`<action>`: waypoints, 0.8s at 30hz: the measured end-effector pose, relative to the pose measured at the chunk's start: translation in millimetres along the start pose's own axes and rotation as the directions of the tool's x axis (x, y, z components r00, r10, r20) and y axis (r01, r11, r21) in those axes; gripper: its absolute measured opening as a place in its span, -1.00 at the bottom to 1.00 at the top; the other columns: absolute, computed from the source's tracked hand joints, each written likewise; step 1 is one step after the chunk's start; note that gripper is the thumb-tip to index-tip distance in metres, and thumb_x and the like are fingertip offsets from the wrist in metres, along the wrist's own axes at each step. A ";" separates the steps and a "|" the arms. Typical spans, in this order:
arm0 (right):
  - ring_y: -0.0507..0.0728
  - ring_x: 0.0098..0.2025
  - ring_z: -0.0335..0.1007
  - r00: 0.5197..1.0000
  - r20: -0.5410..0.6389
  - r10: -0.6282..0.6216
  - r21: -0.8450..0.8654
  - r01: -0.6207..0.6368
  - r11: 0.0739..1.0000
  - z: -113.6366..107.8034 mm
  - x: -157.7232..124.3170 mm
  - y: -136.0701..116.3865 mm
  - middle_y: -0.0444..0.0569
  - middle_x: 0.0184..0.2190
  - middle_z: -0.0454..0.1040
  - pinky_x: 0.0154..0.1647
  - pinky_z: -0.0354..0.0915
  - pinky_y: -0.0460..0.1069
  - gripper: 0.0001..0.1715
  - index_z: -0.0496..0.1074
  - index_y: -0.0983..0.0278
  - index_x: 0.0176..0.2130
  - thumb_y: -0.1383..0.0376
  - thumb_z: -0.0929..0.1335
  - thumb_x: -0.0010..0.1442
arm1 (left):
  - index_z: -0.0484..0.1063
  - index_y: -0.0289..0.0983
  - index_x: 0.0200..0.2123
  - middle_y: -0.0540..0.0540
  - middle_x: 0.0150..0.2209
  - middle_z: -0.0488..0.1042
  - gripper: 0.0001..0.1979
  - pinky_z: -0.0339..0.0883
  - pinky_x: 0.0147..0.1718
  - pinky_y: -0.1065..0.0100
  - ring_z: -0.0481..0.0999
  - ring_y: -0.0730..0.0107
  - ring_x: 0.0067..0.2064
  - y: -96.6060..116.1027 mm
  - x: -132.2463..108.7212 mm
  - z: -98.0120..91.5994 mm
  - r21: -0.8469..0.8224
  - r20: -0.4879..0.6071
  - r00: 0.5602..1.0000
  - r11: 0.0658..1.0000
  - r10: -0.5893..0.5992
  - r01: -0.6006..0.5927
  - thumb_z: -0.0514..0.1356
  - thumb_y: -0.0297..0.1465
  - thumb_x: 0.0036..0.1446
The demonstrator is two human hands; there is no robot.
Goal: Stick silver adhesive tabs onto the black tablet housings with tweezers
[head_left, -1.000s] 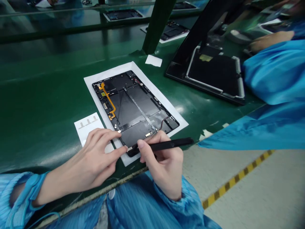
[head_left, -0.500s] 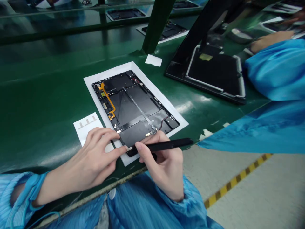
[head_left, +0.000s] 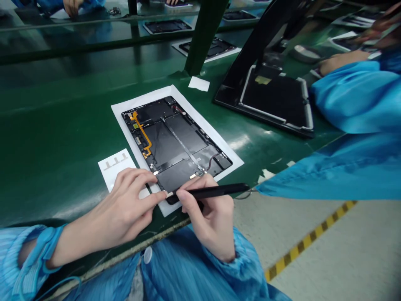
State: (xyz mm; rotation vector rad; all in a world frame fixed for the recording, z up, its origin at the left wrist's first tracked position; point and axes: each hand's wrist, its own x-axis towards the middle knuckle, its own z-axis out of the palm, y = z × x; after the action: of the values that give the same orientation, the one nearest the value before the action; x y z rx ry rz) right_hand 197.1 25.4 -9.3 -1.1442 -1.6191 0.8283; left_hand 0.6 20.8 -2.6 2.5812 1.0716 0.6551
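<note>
Shifted left, black stylus point(head_left: 216, 191) held by right hand point(head_left: 208, 219) meets tablet point(head_left: 175, 146) edge.

Head-worn camera looking forward and down at a person's hands

The camera is riding on the person's head and pointing down across a green workbench point(head_left: 53, 138). It is looking from close range at the left hand point(head_left: 125, 209), the right hand point(head_left: 209, 221) and the opened tablet point(head_left: 175, 146) beyond them, with the floor point(head_left: 313, 251) showing at lower right.

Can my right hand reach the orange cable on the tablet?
Probably yes: the right hand holding a stylus is at the tablet's near edge, nothing covers the orange cable, and the left hand sits clear.
</note>
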 end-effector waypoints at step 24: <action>0.07 -0.40 0.41 0.932 0.334 -0.141 0.146 0.096 0.985 -22.3 27.6 9.4 -0.10 -0.39 0.41 -0.43 0.28 -0.05 -0.91 0.32 0.24 -0.29 0.31 0.32 0.30 | 0.37 -0.36 -0.03 -0.26 -0.06 0.32 -0.75 0.12 0.02 -0.02 0.27 0.03 0.07 -0.5 -2.4 -5.1 0.090 0.000 0.992 0.988 0.124 -0.123 0.04 -0.59 0.25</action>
State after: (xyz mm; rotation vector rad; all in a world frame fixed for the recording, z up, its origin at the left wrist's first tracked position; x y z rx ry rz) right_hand 218.0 54.6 -2.0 -0.8332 -1.8688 1.0807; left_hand -3.9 19.8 0.8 2.7429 0.9700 0.6565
